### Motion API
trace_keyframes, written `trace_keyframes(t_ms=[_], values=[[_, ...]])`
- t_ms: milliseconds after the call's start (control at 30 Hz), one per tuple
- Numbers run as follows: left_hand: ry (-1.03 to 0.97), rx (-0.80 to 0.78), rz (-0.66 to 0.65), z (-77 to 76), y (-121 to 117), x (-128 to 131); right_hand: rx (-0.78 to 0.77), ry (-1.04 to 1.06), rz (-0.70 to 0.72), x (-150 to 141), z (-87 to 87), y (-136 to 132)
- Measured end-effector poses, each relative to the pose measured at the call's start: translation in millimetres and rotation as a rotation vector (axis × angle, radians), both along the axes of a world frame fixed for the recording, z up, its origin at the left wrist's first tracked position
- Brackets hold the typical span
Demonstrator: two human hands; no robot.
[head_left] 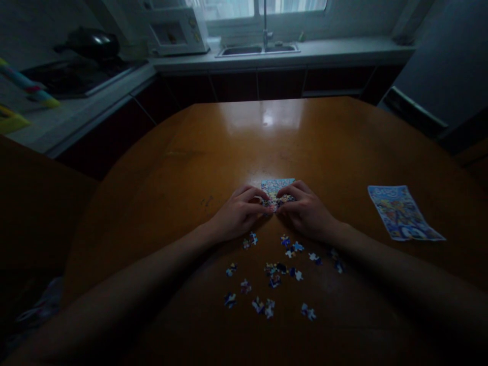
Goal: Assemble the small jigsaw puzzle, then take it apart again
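A partly joined jigsaw puzzle lies on the wooden table in the middle of the view. My left hand rests at its left edge, thumb and fingers curled together at the lower left part. At the lower right, my right hand curls its thumb and fingers over the puzzle's edge. Both sets of fingertips press on or pinch puzzle pieces there, and the hands cover much of the lower rows. Several loose puzzle pieces are scattered on the table between my forearms.
A creased printed picture sheet lies to the right on the table. Beyond the table run a counter with a sink, a microwave and, at the left, a stove with a dark pan. A refrigerator stands at the right.
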State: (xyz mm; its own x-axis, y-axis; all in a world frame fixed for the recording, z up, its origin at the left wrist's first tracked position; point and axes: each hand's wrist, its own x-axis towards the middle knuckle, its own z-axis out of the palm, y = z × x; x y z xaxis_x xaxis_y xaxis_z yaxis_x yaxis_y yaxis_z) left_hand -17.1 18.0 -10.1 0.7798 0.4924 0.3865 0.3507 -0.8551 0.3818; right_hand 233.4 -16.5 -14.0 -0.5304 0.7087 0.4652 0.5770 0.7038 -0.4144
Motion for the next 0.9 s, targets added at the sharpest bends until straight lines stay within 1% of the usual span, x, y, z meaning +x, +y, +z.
trace_keyframes(t_ms=[233,500,767,833,900], values=[[-0.007,-0.009,-0.036,3.2,-2.5,0.4,-0.007,-0.008,0.002,-0.7,1.3,-0.5],[-0.006,-0.001,-0.009,2.2,-0.4,1.1,-0.026,-0.031,0.008,0.2,1.1,-0.2],[-0.009,-0.013,-0.025,3.1,-2.8,1.2,-0.019,-0.005,0.008,-0.6,1.0,-2.4],[-0.021,-0.029,-0.027,3.7,-3.6,1.6,0.029,0.04,-0.044,0.6,2.7,-3.1],[-0.034,-0.047,-0.02,4.2,-4.0,2.1,0.099,0.149,-0.155,3.6,5.2,-2.7]])
